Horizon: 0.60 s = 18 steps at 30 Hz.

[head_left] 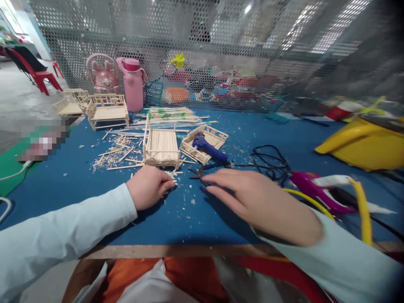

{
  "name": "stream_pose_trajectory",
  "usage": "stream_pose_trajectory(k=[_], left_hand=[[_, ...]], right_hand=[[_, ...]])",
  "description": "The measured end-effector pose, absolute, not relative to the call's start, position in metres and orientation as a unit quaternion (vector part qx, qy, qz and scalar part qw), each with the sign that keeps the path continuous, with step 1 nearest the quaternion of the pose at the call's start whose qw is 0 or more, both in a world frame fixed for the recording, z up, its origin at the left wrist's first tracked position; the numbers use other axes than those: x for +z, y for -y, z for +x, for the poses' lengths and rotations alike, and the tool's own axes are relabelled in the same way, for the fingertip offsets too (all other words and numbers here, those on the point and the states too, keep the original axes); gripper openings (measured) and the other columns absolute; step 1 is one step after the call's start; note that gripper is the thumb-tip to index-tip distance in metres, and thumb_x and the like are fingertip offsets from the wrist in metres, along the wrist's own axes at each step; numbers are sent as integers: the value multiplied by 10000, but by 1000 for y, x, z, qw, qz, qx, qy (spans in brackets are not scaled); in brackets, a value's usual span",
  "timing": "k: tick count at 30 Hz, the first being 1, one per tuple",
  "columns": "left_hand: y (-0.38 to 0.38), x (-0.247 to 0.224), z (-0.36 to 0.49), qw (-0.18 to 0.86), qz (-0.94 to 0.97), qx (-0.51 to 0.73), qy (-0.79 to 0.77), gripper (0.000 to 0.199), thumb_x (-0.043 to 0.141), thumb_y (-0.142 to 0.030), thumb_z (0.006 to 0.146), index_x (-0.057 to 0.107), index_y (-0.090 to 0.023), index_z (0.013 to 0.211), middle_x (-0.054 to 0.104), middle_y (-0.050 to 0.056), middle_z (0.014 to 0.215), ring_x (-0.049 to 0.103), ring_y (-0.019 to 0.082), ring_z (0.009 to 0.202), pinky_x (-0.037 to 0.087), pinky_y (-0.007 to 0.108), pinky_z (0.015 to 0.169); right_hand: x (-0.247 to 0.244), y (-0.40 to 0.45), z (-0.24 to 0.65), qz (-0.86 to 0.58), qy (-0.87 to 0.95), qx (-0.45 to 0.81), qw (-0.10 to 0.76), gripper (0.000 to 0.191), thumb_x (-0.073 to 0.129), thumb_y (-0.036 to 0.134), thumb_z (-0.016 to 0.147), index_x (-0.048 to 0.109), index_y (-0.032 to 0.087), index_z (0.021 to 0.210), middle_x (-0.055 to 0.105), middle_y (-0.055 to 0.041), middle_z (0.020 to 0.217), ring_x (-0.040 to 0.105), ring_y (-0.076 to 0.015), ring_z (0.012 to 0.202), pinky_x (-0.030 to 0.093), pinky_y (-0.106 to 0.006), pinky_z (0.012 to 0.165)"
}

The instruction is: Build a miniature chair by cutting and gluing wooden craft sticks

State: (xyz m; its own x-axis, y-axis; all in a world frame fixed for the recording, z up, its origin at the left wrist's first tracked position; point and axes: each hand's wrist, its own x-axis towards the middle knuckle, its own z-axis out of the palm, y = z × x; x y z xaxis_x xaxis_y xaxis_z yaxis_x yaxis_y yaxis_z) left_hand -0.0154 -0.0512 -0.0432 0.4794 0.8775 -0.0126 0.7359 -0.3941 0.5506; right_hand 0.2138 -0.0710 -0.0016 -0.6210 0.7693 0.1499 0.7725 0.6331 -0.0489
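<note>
My left hand [149, 187] is closed near the middle of the blue table, thumb and fingers pinched on a short wooden stick [175, 182] that is mostly hidden. Just behind it stands a small bed-like model of thin sticks [163, 145]. To the right, my right hand [252, 195] has its thumb and fingertips at one handle of small cutting pliers [197, 172], whose jaws point left. A blue hot glue gun [210, 149] rests on a second stick frame [217, 134], beyond the pliers.
Loose sticks and offcuts [118, 153] litter the left-centre. More stick models [109, 112], a pink bottle [133, 86] and a perforated metal screen [202, 46] stand behind. On the right lie a black cord [273, 162], a purple tool [318, 191] and a yellow object [366, 143].
</note>
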Motion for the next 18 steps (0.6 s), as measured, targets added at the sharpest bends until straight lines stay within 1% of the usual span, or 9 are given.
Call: stream_pose_trajectory(k=[2, 4, 7, 9, 13, 15, 18], left_hand=[[50, -43, -15, 223, 838, 151, -475, 295, 480, -250, 896, 722, -137, 771, 644, 20, 595, 439, 91, 507, 324, 213, 537], [51, -44, -15, 206, 843, 174, -465, 313, 458, -243, 903, 731, -138, 791, 655, 26, 610, 440, 91, 503, 316, 214, 532], [55, -44, -17, 200, 835, 221, -464, 311, 465, -254, 900, 744, -150, 812, 666, 27, 606, 470, 93, 491, 321, 213, 522], [58, -45, -18, 207, 825, 251, -462, 307, 476, -274, 900, 749, -163, 813, 678, 28, 616, 508, 96, 502, 346, 206, 531], [62, -43, -18, 241, 798, 294, -467, 308, 493, -325, 899, 757, -196, 807, 707, 24, 661, 573, 106, 545, 387, 199, 548], [63, -41, -17, 276, 769, 317, -481, 284, 516, -339, 887, 762, -211, 823, 705, 10, 642, 570, 109, 523, 390, 202, 525], [63, -39, -14, 323, 726, 347, -498, 231, 558, -334, 862, 764, -229, 865, 687, -15, 594, 536, 103, 472, 389, 208, 497]], right_hand=[[-4, 56, 189, -415, 907, 43, 66, 263, 478, 241, 910, 714, 195, 1017, 743, -66, 999, 695, -226, 903, 527, -348, 790], [-7, 43, 175, -389, 914, 86, 73, 239, 509, 235, 901, 726, 184, 985, 752, -67, 957, 697, -210, 880, 508, -313, 778], [-10, 33, 169, -364, 912, 142, 122, 185, 563, 220, 868, 741, 175, 890, 758, -40, 860, 691, -163, 789, 484, -259, 723], [-11, 31, 170, -370, 897, 179, 162, 151, 592, 216, 841, 739, 180, 837, 752, -16, 799, 674, -137, 717, 471, -237, 669], [-12, 32, 169, -399, 846, 266, 234, 115, 636, 245, 796, 727, 184, 761, 727, 4, 694, 629, -117, 607, 458, -225, 585], [-15, 34, 167, -411, 806, 327, 274, 102, 651, 250, 777, 718, 181, 743, 721, 2, 692, 625, -120, 614, 472, -228, 590], [-23, 36, 163, -407, 739, 431, 321, 106, 669, 272, 756, 698, 173, 776, 717, -6, 738, 635, -126, 659, 503, -239, 631]])
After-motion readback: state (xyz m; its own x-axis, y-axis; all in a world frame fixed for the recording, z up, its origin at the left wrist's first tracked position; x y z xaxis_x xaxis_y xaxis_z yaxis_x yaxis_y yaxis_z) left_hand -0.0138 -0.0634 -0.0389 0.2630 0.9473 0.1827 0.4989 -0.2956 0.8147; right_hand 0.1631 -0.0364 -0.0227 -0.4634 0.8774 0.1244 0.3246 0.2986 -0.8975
